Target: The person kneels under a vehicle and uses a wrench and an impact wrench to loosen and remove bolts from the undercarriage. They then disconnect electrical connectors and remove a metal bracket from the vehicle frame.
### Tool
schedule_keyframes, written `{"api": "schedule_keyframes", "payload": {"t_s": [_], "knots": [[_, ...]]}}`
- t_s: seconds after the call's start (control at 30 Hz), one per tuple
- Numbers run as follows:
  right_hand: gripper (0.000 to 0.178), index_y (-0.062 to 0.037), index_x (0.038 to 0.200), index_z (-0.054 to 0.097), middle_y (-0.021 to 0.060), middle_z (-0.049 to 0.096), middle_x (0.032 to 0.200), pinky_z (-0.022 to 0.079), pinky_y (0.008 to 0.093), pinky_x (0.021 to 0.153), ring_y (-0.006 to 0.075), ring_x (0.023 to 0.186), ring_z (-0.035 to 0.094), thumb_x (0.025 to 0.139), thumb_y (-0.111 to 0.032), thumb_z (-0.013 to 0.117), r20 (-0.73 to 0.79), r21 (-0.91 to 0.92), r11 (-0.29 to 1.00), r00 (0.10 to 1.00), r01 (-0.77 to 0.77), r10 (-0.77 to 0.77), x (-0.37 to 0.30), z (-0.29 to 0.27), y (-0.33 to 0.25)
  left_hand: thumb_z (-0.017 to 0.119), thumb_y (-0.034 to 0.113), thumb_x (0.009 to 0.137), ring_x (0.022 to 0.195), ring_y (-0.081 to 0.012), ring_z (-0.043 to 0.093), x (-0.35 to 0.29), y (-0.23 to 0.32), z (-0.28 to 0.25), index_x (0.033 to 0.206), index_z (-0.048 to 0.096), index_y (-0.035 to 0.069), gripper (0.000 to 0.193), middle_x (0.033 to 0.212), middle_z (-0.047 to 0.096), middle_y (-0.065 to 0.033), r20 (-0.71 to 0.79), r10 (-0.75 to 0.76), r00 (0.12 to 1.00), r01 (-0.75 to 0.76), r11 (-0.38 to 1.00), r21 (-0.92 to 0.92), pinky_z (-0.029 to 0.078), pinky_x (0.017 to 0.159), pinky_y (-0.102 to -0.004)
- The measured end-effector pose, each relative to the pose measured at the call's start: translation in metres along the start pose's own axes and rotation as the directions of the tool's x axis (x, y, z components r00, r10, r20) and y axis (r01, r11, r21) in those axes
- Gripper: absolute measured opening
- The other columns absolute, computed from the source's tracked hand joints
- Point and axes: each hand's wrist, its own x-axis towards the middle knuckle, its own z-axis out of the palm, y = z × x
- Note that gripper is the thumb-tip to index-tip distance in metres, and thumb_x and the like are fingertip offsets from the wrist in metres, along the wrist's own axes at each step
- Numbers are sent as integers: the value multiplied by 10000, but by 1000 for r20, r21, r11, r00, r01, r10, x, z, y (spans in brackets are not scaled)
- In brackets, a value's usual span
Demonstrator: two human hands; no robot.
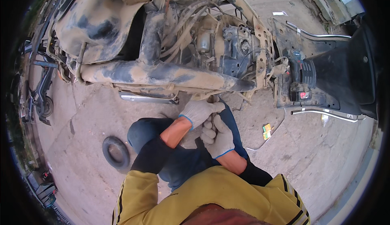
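Both my hands wear pale knit gloves with blue cuffs. Just below the thick dusty frame tube of a stripped vehicle, my left hand is closed, its fingertips together near the tube's lower edge. Beside and slightly below it, my right hand has its fingers curled, almost touching the left. What either hand holds is hidden or too small to make out. Above them sits the dirt-covered engine with hoses and cables around it.
A power drill lies on a black plastic body panel at the right. A small tyre is on the concrete to my left. At the right are a yellow-green packet and a thin bent rod.
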Motion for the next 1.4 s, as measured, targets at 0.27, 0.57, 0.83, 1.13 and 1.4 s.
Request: {"api": "schedule_keyframes", "payload": {"t_s": [0.27, 0.57, 0.83, 1.13, 1.4], "knots": [[323, -101, 1064, 632, -41, 495, 780, 320, 253, 520, 76, 592, 412, 1101, -414, 565, -121, -68, 997, 992, 32, -40, -10, 40, 1, 685, 270, 1012, 791, -162, 691, -4, 5, -6, 1106, 724, 52, 240, 948, 768, -75, -76, -33, 997, 43, 989, 143, 544, 697, -305], [319, -77, 1172, 648, -27, 527, 813, 333, 268, 565, 91, 622, 406, 1095, -381, 589, 328, 301, 916, 931, -265, 161, 7, 0, -10, 668, 304, 1035, 777, -157, 688, -13, 9, -2, 1100, 724, 58, 260, 973, 769, -77, 84, -55, 995, 79, 943, -322, 545, 689, -294], [287, -94, 1168, 645, 2, 632, 908, 339, 248, 559, 100, 642, 481, 1100, -368, 591, -172, -463, 869, 945, 173, -280, -6, 18, 11, 640, 283, 1053, 769, -207, 709, -4, 18, -3, 1215, 691, 50, 288, 1065, 770, -117, -45, 14, 999, 13, 831, 556, 575, 713, -343], [358, -82, 1140, 638, -36, 529, 756, 277, 261, 497, 84, 546, 367, 1121, -417, 515, 289, 251, 936, 942, -248, 172, 5, -9, -15, 587, 169, 1067, 959, -216, 713, -13, -1, -4, 1283, 696, 15, 286, 1113, 763, -128, 87, -57, 995, 90, 897, -432, 583, 827, -336], [202, -85, 1160, 631, 3, 642, 926, 355, 262, 538, 86, 629, 449, 1075, -267, 654, -118, -318, 917, 949, 241, -291, -5, 14, -3, 699, 465, 963, 873, -171, 715, -6, 7, 0, 1090, 779, 76, 417, 1027, 785, -66, -127, 122, 984, -30, 828, 560, 550, 801, -342]]}}
